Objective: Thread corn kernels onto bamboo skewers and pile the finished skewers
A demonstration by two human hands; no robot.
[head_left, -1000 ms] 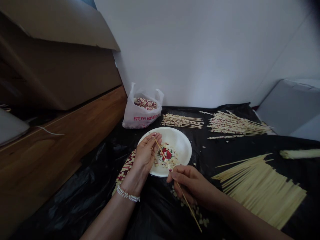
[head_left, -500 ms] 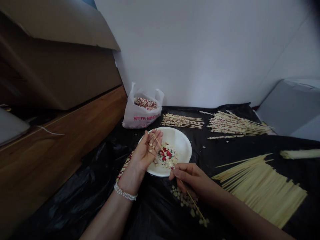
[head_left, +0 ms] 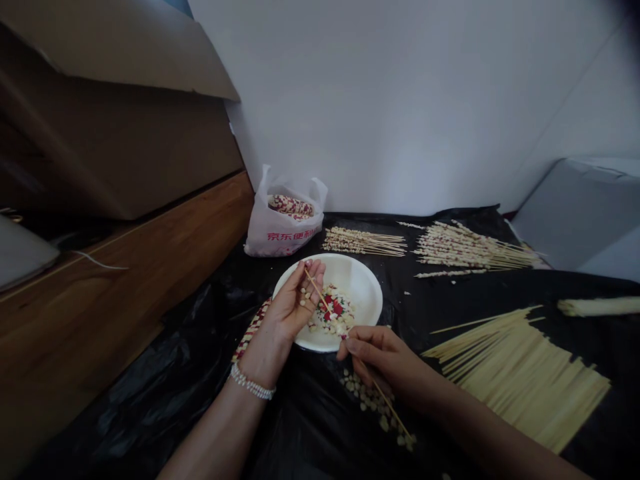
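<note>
Head view: right grip (head_left: pixel 376 352) pinching slim wooden skewer (head_left: pixel 318 291), left grip (head_left: pixel 290 305) cupped around pale, rounded kernels (head_left: pixel 303 293).

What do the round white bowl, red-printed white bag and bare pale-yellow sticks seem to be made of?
Round white bowl: glossy plastic or enamelled metal; its smooth sheen fits either.
Red-printed white bag: thin plastic film, softly shiny, creased, slightly see-through.
Bare pale-yellow sticks: probably matte bamboo or wood, being straight and slender.
</note>
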